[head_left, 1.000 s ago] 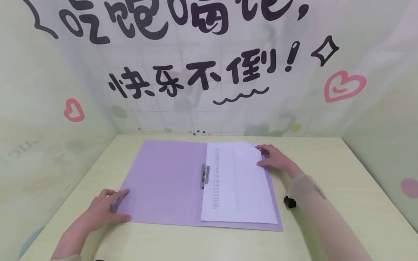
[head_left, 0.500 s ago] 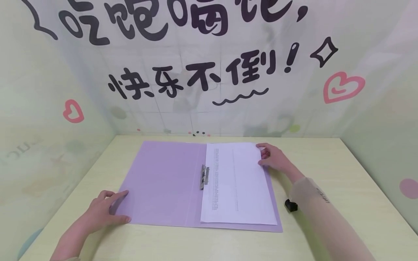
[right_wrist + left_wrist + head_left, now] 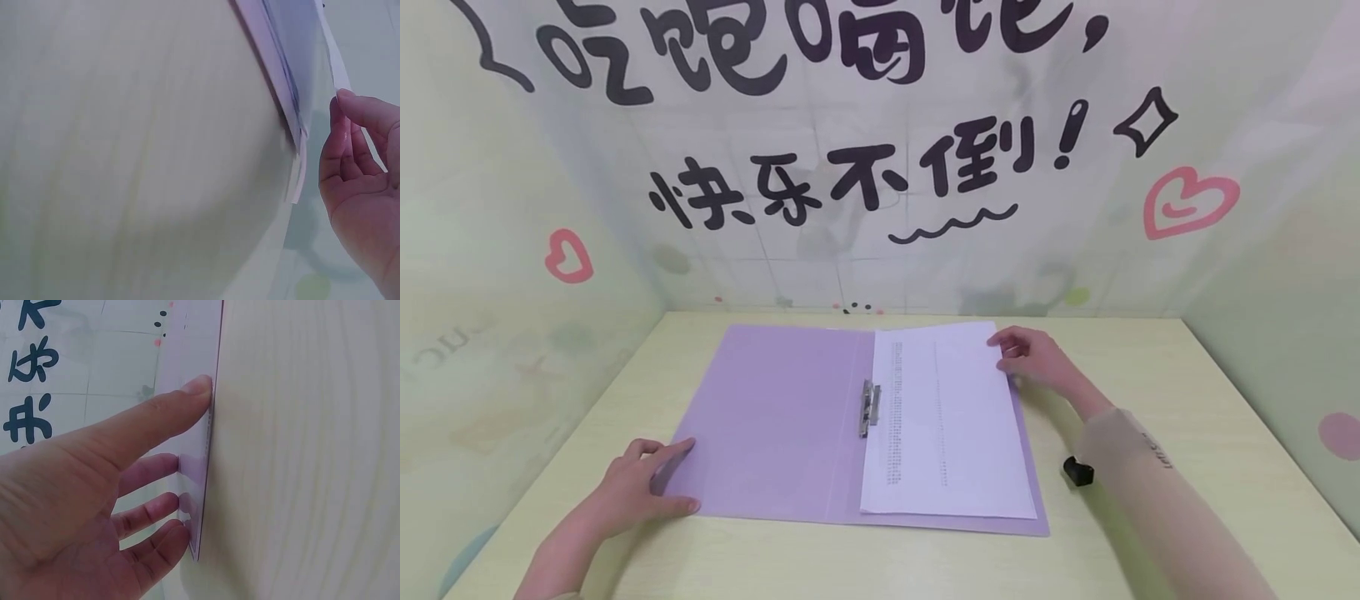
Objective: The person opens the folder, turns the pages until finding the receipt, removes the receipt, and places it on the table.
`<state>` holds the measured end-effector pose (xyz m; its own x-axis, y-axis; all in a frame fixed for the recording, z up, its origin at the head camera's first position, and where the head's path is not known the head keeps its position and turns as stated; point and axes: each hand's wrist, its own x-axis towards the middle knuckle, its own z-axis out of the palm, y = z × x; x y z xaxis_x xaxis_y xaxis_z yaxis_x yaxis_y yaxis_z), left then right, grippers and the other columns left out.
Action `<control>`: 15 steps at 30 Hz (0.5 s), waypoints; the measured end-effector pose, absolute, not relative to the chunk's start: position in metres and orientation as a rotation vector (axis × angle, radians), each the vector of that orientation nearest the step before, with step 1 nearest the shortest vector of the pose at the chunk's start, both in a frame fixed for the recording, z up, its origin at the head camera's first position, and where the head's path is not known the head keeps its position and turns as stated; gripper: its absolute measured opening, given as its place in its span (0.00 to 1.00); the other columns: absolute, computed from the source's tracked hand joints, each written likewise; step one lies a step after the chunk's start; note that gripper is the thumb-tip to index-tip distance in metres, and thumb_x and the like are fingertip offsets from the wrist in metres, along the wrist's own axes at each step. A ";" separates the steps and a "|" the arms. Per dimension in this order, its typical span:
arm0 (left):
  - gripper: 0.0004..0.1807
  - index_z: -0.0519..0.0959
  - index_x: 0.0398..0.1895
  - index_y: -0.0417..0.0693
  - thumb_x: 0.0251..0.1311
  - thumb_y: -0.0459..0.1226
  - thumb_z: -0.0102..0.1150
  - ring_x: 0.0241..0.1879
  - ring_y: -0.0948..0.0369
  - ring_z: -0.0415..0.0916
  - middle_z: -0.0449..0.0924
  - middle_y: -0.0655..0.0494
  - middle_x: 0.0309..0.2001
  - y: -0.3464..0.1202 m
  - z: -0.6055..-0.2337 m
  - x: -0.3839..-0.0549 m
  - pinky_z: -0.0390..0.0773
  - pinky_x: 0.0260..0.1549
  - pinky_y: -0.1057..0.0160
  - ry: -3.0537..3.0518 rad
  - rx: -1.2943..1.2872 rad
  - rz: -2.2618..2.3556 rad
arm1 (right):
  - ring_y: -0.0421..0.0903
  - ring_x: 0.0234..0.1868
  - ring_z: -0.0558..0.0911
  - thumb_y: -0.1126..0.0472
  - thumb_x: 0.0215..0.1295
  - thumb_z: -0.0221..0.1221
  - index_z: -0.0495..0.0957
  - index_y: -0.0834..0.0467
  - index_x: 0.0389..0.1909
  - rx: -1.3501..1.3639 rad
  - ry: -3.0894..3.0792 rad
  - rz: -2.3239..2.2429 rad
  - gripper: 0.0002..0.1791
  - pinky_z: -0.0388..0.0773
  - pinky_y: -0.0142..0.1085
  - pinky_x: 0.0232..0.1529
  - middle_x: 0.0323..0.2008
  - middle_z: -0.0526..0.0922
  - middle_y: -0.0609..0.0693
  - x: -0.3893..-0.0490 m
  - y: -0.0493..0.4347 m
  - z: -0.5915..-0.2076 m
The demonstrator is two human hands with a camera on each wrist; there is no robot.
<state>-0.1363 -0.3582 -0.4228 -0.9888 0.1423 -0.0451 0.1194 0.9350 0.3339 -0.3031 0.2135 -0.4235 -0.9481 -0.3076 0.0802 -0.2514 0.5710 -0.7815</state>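
Observation:
A purple folder [image 3: 775, 417] lies spread flat on the table, with a metal clip [image 3: 870, 407] near its fold. Printed white sheets of paper [image 3: 962, 417] lie on its right side. My right hand [image 3: 1037, 362] pinches the top sheet near its far right corner, between thumb and forefinger. In the right wrist view, that sheet's edge [image 3: 337, 69] stands raised, apart from the folder and papers below. My left hand [image 3: 628, 492] rests at the folder's near left corner. Its thumb and extended fingertips touch the folder's edges in the left wrist view.
A small black object [image 3: 1078, 472] sits on the table [image 3: 1150, 400], right of the folder and beside the right sleeve. Behind the table hangs a pale backdrop [image 3: 820, 267] with dark lettering. Pale side walls stand at left and right.
The folded-looking far right corner of the top sheet now lies straighter and is lifted. My right hand has shifted slightly rightward with it. My left hand has stayed in place.

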 end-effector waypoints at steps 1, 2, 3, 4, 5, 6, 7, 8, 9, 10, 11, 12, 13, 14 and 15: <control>0.48 0.69 0.67 0.40 0.42 0.51 0.77 0.47 0.35 0.67 0.64 0.31 0.54 -0.358 -0.423 -0.136 0.73 0.42 0.40 3.023 0.205 0.518 | 0.49 0.44 0.79 0.69 0.62 0.64 0.78 0.63 0.54 -0.500 2.725 -1.344 0.19 0.78 0.26 0.43 0.47 0.82 0.63 -0.303 0.214 -0.421; 0.48 0.69 0.67 0.40 0.42 0.51 0.77 0.47 0.35 0.67 0.64 0.31 0.54 -0.358 -0.423 -0.136 0.73 0.42 0.40 3.024 0.206 0.522 | 0.48 0.44 0.79 0.69 0.62 0.63 0.79 0.63 0.54 -0.513 2.724 -1.346 0.18 0.78 0.25 0.43 0.46 0.83 0.63 -0.303 0.214 -0.419; 0.48 0.69 0.67 0.40 0.42 0.51 0.77 0.47 0.36 0.68 0.65 0.31 0.54 -0.358 -0.423 -0.136 0.73 0.42 0.41 3.026 0.208 0.523 | 0.47 0.43 0.80 0.69 0.62 0.63 0.79 0.64 0.53 -0.524 2.717 -1.354 0.17 0.78 0.25 0.42 0.46 0.83 0.63 -0.303 0.214 -0.416; 0.48 0.70 0.67 0.40 0.42 0.51 0.77 0.47 0.36 0.68 0.65 0.32 0.54 -0.359 -0.423 -0.136 0.73 0.42 0.42 3.028 0.209 0.524 | 0.46 0.43 0.80 0.69 0.62 0.63 0.80 0.65 0.51 -0.533 2.709 -1.363 0.16 0.78 0.24 0.42 0.46 0.83 0.63 -0.303 0.214 -0.414; 0.48 0.70 0.67 0.40 0.42 0.51 0.77 0.47 0.37 0.68 0.65 0.32 0.54 -0.359 -0.423 -0.135 0.72 0.41 0.43 3.030 0.211 0.524 | 0.45 0.42 0.80 0.69 0.62 0.62 0.80 0.65 0.50 -0.532 2.699 -1.369 0.15 0.78 0.24 0.42 0.46 0.84 0.63 -0.303 0.214 -0.411; 0.48 0.70 0.67 0.40 0.42 0.52 0.77 0.46 0.37 0.68 0.65 0.32 0.54 -0.359 -0.423 -0.135 0.72 0.41 0.44 3.031 0.212 0.524 | 0.43 0.42 0.80 0.69 0.63 0.62 0.81 0.65 0.50 -0.536 2.690 -1.372 0.14 0.78 0.24 0.41 0.46 0.84 0.63 -0.304 0.214 -0.409; 0.48 0.70 0.67 0.40 0.42 0.52 0.77 0.46 0.37 0.68 0.65 0.33 0.53 -0.359 -0.423 -0.135 0.72 0.41 0.45 3.033 0.213 0.523 | 0.41 0.41 0.80 0.68 0.63 0.62 0.81 0.65 0.49 -0.540 2.683 -1.370 0.14 0.78 0.23 0.41 0.46 0.84 0.63 -0.304 0.215 -0.406; 0.48 0.70 0.67 0.40 0.42 0.52 0.77 0.46 0.38 0.68 0.65 0.33 0.53 -0.359 -0.424 -0.135 0.72 0.40 0.46 3.035 0.213 0.522 | 0.40 0.41 0.80 0.68 0.63 0.63 0.81 0.65 0.49 -0.540 2.676 -1.367 0.13 0.77 0.23 0.41 0.46 0.84 0.63 -0.305 0.215 -0.403; 0.48 0.70 0.67 0.40 0.42 0.52 0.77 0.46 0.38 0.68 0.65 0.33 0.53 -0.359 -0.424 -0.135 0.72 0.40 0.47 3.036 0.213 0.521 | 0.38 0.41 0.80 0.67 0.63 0.63 0.82 0.64 0.49 -0.542 2.666 -1.363 0.14 0.78 0.23 0.41 0.46 0.85 0.62 -0.305 0.215 -0.401; 0.48 0.70 0.67 0.40 0.42 0.52 0.77 0.46 0.38 0.68 0.65 0.33 0.53 -0.359 -0.424 -0.135 0.72 0.40 0.47 3.037 0.212 0.523 | 0.38 0.41 0.80 0.66 0.63 0.63 0.82 0.64 0.49 -0.547 2.658 -1.359 0.14 0.78 0.24 0.42 0.46 0.85 0.62 -0.306 0.215 -0.398; 0.48 0.70 0.67 0.40 0.42 0.52 0.77 0.46 0.38 0.68 0.65 0.33 0.53 -0.360 -0.424 -0.134 0.72 0.40 0.47 3.038 0.212 0.526 | 0.38 0.41 0.80 0.66 0.63 0.63 0.82 0.64 0.50 -0.562 2.649 -1.355 0.14 0.79 0.25 0.42 0.46 0.85 0.62 -0.306 0.215 -0.395; 0.48 0.70 0.67 0.40 0.42 0.52 0.77 0.46 0.38 0.68 0.65 0.33 0.53 -0.360 -0.425 -0.134 0.72 0.40 0.46 3.039 0.211 0.528 | 0.38 0.41 0.81 0.65 0.63 0.63 0.82 0.64 0.51 -0.574 2.643 -1.348 0.15 0.80 0.26 0.43 0.46 0.84 0.62 -0.307 0.215 -0.392; 0.48 0.70 0.67 0.40 0.42 0.51 0.77 0.46 0.38 0.68 0.65 0.33 0.53 -0.360 -0.425 -0.134 0.72 0.40 0.45 3.039 0.210 0.533 | 0.38 0.41 0.81 0.65 0.64 0.63 0.82 0.63 0.51 -0.580 2.636 -1.336 0.15 0.81 0.28 0.43 0.46 0.84 0.62 -0.308 0.215 -0.389; 0.48 0.70 0.67 0.40 0.42 0.52 0.77 0.46 0.38 0.67 0.65 0.33 0.53 -0.360 -0.425 -0.134 0.72 0.41 0.45 3.040 0.209 0.536 | 0.39 0.41 0.81 0.64 0.64 0.63 0.82 0.63 0.52 -0.579 2.632 -1.321 0.15 0.81 0.28 0.43 0.46 0.84 0.61 -0.308 0.215 -0.385; 0.48 0.70 0.67 0.41 0.42 0.52 0.77 0.47 0.38 0.67 0.65 0.33 0.53 -0.360 -0.426 -0.134 0.72 0.41 0.45 3.040 0.209 0.538 | 0.39 0.41 0.81 0.64 0.64 0.63 0.81 0.63 0.52 -0.595 2.627 -1.308 0.16 0.81 0.29 0.44 0.47 0.84 0.61 -0.309 0.215 -0.382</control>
<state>-0.1337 -0.3604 -0.4255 -0.9898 0.1406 -0.0231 0.1241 0.9304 0.3449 -0.3086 0.2151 -0.3819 -0.9107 -0.4106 0.0442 -0.2828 0.5420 -0.7913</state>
